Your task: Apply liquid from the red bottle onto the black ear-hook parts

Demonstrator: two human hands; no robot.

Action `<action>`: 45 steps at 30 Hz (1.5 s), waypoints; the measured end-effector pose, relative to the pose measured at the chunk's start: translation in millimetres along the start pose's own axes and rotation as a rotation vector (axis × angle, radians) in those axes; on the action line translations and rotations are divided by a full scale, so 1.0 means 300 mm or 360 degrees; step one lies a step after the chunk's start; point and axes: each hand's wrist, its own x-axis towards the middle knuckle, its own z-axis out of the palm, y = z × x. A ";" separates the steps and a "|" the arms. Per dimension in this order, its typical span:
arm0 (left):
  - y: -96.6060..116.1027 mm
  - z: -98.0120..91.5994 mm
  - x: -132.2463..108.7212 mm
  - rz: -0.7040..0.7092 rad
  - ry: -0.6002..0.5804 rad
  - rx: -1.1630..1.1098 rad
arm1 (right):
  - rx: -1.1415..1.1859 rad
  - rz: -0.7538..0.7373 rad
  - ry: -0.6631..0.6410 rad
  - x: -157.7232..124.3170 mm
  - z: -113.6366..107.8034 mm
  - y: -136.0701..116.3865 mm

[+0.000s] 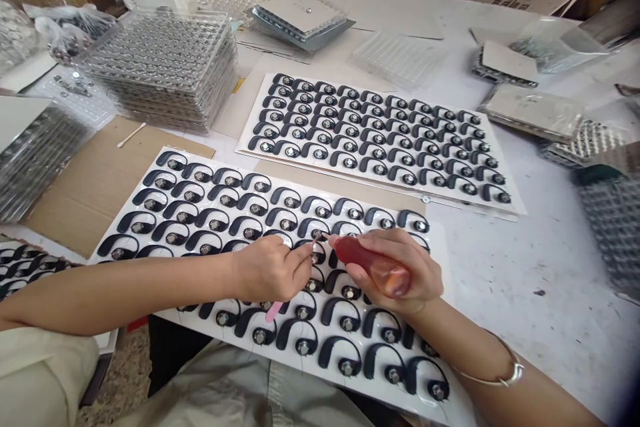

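Note:
A white tray full of black ear-hook earpieces with round metal centres lies in front of me. My left hand pinches a thin pink-handled tool, its tip touching an earpiece near the tray's middle. My right hand is closed around a red, translucent squeeze bottle, its nozzle pointing left toward the same spot. A thin bangle sits on my right wrist.
A second white tray of earpieces lies farther back. Stacks of clear blister trays stand at the back left, with more at the left edge and right. A cotton swab rests on brown cardboard.

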 end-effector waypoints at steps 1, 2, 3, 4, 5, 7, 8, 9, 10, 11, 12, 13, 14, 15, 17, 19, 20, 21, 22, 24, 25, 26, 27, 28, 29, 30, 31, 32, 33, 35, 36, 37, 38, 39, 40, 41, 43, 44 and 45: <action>0.001 0.001 -0.002 0.0000 -0.0002 0.0002 | 0.0002 0.0000 -0.0006 0.000 -0.001 -0.001; 0.001 0.001 -0.004 -0.0001 -0.0001 0.0005 | 0.0002 0.0000 -0.0010 -0.001 -0.002 -0.001; 0.002 0.002 -0.006 0.0000 0.0003 0.0007 | 0.0000 -0.0001 -0.0011 -0.003 -0.003 -0.001; 0.002 0.002 -0.007 0.0000 0.0006 0.0008 | -0.0003 -0.0002 -0.0008 -0.005 -0.004 -0.001; 0.002 0.002 -0.008 0.0000 0.0006 0.0010 | -0.0009 -0.0004 -0.0005 -0.007 -0.004 -0.001; 0.001 0.002 -0.008 0.0001 0.0003 0.0011 | -0.0026 -0.0017 0.0005 -0.013 -0.004 0.000; 0.000 0.002 -0.008 -0.0001 0.0004 0.0006 | -0.0040 -0.0026 0.0010 -0.017 -0.004 0.000; -0.001 0.002 -0.007 -0.0003 0.0004 -0.0004 | -0.0052 -0.0034 0.0016 -0.020 -0.003 0.001; -0.001 0.001 -0.006 -0.0007 0.0003 -0.0015 | -0.0063 -0.0039 0.0022 -0.023 -0.003 0.001; -0.002 0.001 -0.005 -0.0009 0.0004 -0.0025 | -0.0071 -0.0042 0.0027 -0.026 -0.002 0.002; -0.002 0.001 -0.004 -0.0011 0.0004 -0.0029 | -0.0075 -0.0044 0.0031 -0.028 -0.002 0.002; -0.001 0.001 -0.004 -0.0011 0.0005 -0.0029 | -0.0079 -0.0045 0.0034 -0.030 -0.002 0.002; -0.001 0.001 -0.004 -0.0010 0.0007 -0.0024 | -0.0081 -0.0047 0.0039 -0.031 -0.002 0.002; -0.001 0.002 -0.004 -0.0008 0.0008 -0.0021 | -0.0083 -0.0047 0.0045 -0.032 -0.002 0.002; 0.000 0.002 -0.005 -0.0014 0.0010 -0.0022 | -0.0087 -0.0037 0.0053 -0.032 -0.002 0.001; -0.001 0.002 -0.006 -0.0018 0.0009 -0.0035 | -0.0090 -0.0027 0.0056 -0.031 -0.003 0.000; -0.001 0.001 -0.007 -0.0017 0.0009 -0.0042 | -0.0090 -0.0028 0.0055 -0.030 -0.003 0.000; -0.002 0.001 -0.007 -0.0016 0.0012 -0.0047 | -0.0089 -0.0032 0.0054 -0.030 -0.003 -0.001; -0.003 0.000 -0.007 -0.0014 0.0017 -0.0049 | -0.0087 -0.0040 0.0056 -0.029 -0.004 -0.001; -0.004 -0.001 -0.008 -0.0016 0.0019 -0.0047 | -0.0077 -0.0052 0.0060 -0.027 -0.003 -0.001; -0.005 -0.001 -0.008 -0.0017 0.0021 -0.0043 | -0.0075 -0.0056 0.0067 -0.027 -0.003 -0.001; -0.005 0.000 -0.008 -0.0016 0.0024 -0.0039 | -0.0075 -0.0061 0.0078 -0.026 -0.002 -0.001; -0.005 0.001 -0.009 -0.0016 0.0025 -0.0036 | -0.0075 -0.0066 0.0088 -0.026 -0.001 -0.001; -0.005 0.002 -0.009 -0.0019 0.0032 -0.0037 | -0.0077 -0.0069 0.0095 -0.026 -0.001 -0.001; -0.005 0.003 -0.010 -0.0024 0.0041 -0.0039 | -0.0079 -0.0072 0.0100 -0.025 0.000 -0.002; -0.004 0.005 -0.010 -0.0029 0.0049 -0.0041 | -0.0080 -0.0073 0.0102 -0.025 0.001 -0.002; -0.004 0.006 -0.010 -0.0035 0.0054 -0.0043 | -0.0078 -0.0072 0.0104 -0.025 0.002 -0.002; -0.003 0.007 -0.011 -0.0041 0.0056 -0.0043 | -0.0075 -0.0072 0.0107 -0.025 0.002 -0.002; -0.003 0.007 -0.012 -0.0044 0.0058 -0.0041 | -0.0073 -0.0071 0.0110 -0.026 0.002 -0.003; -0.003 0.007 -0.013 -0.0046 0.0057 -0.0040 | -0.0074 -0.0071 0.0108 -0.027 0.001 -0.003; -0.002 0.007 -0.014 -0.0048 0.0057 -0.0041 | -0.0076 -0.0072 0.0103 -0.028 0.001 -0.003; -0.003 0.007 -0.015 -0.0048 0.0057 -0.0042 | -0.0078 -0.0071 0.0096 -0.028 0.000 -0.004; -0.003 0.006 -0.015 -0.0048 0.0053 -0.0042 | -0.0080 -0.0069 0.0090 -0.029 0.000 -0.004; -0.003 0.006 -0.015 -0.0047 0.0049 -0.0041 | -0.0081 -0.0065 0.0085 -0.029 -0.001 -0.005; -0.004 0.006 -0.014 -0.0048 0.0048 -0.0037 | -0.0081 -0.0063 0.0081 -0.029 -0.001 -0.005; -0.005 0.005 -0.014 -0.0050 0.0049 -0.0033 | -0.0081 -0.0062 0.0079 -0.029 -0.001 -0.006; -0.006 0.005 -0.012 -0.0056 0.0057 -0.0027 | -0.0082 -0.0060 0.0081 -0.028 -0.001 -0.007; -0.007 0.005 -0.012 -0.0058 0.0060 -0.0027 | -0.0081 -0.0060 0.0086 -0.028 0.000 -0.007; -0.007 0.005 -0.012 -0.0055 0.0062 -0.0030 | -0.0077 -0.0060 0.0094 -0.029 0.001 -0.007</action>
